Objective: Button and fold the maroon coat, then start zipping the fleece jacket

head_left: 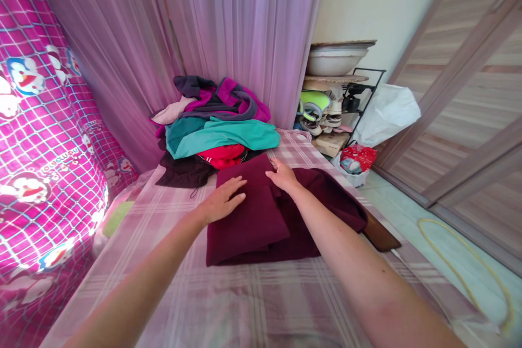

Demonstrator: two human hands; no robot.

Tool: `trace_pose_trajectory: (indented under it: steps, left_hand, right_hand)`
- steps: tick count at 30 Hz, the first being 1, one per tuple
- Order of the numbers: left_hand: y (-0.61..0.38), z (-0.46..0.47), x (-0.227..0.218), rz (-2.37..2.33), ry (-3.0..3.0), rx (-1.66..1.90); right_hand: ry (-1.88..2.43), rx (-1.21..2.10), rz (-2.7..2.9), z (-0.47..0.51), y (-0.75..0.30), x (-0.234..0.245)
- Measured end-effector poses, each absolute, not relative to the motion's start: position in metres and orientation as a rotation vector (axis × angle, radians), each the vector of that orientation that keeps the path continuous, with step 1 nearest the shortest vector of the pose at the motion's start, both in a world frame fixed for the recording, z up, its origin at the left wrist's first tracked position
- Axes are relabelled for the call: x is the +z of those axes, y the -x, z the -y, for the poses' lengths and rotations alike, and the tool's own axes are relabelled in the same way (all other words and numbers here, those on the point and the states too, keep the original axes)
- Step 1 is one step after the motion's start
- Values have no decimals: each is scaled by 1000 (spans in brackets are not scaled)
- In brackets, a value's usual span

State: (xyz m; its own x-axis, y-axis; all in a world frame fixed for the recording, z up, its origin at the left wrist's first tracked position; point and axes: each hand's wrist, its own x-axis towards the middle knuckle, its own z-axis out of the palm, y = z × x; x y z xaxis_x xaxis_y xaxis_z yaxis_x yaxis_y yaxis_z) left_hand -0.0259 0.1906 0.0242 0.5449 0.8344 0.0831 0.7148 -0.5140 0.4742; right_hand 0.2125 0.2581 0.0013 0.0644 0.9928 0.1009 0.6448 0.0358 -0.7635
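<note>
A dark maroon garment (261,223) lies partly folded on the checked bedsheet (244,299) in front of me. My left hand (222,199) rests flat on its folded left part, fingers stretched out. My right hand (281,174) presses flat on the garment's far edge, fingers apart. Neither hand grips anything. Just beyond the garment sits a pile of clothes (216,125) with teal, red, purple and grey pieces.
A pink cartoon-print bedding roll (41,136) stands at the left. Lilac curtains (212,22) hang behind the pile. At the right are a shoe rack (338,103) with a basin on top, a white bag (387,111), a red bag (359,156), a sliding door and a yellow hose (468,266) on the floor.
</note>
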Motion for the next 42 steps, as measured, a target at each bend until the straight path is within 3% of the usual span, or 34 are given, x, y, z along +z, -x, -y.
trace_pose_trajectory:
  steps: [9, 14, 23, 27, 33, 36, 39, 42]
  left_hand:
    - [0, -181, -7, -1393, -2582, 60]
    - [-11, -182, -9, -1415, -2588, 25]
    - [16, -211, 1, -1300, -2353, 157]
    - [16, -230, 3, -1412, -2479, 285]
    - [-14, -243, -13, -1450, -2442, -12]
    - [-17, -245, -15, -1446, -2435, -55]
    - [-7, -249, -14, -1396, -2385, 74]
    - [16, -259, -16, -1456, -2045, 567]
  right_hand:
    - [1906, 519, 1730, -238, -228, 0]
    - [1407, 156, 1939, -209, -196, 17]
    - [1542, 212, 1941, -179, -188, -67]
    - [1570, 127, 2015, -177, -188, -58]
    - [1457, -147, 2120, -158, -186, -37]
    - [1402, -117, 2250, -146, -187, -33]
    - [1396, -22, 2319, -136, -186, -29]
    - [1372, 69, 2321, -121, -186, -25]
